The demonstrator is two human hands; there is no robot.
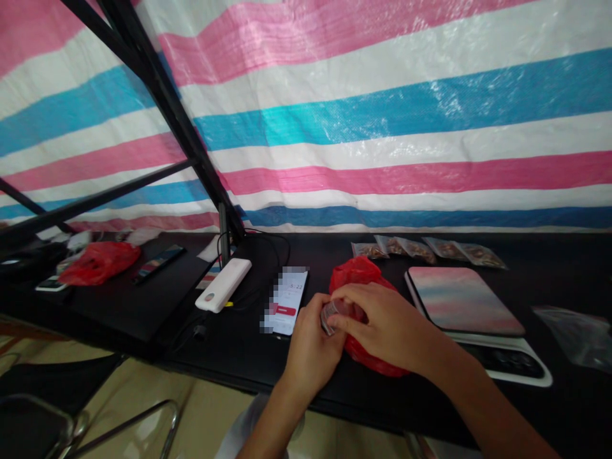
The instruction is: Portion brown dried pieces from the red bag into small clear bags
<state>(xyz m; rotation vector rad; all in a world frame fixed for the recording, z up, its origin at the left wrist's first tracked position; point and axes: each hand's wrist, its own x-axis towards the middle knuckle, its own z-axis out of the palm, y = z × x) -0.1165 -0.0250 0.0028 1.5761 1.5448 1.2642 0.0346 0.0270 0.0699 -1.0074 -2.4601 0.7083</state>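
Between both hands is a small, clear, crinkled plastic bag (329, 315), held just in front of a red plastic bag (351, 271) on the black table. My left hand (313, 338) is closed round the small bag from the left. From the right, my right hand (382, 319) pinches its upper edge with thumb and fingers. What the small bag contains, if anything, is too blurred to make out. My right hand and wrist hide much of the red bag.
A digital scale (468, 299) stands to the right, with a clear plastic bag (574, 335) beyond it. Several filled zip bags (421, 248) lie behind. On the left are a lit phone (289, 296), a white power bank (224, 285) and cables. A striped sheet (382, 127) hangs behind the table.
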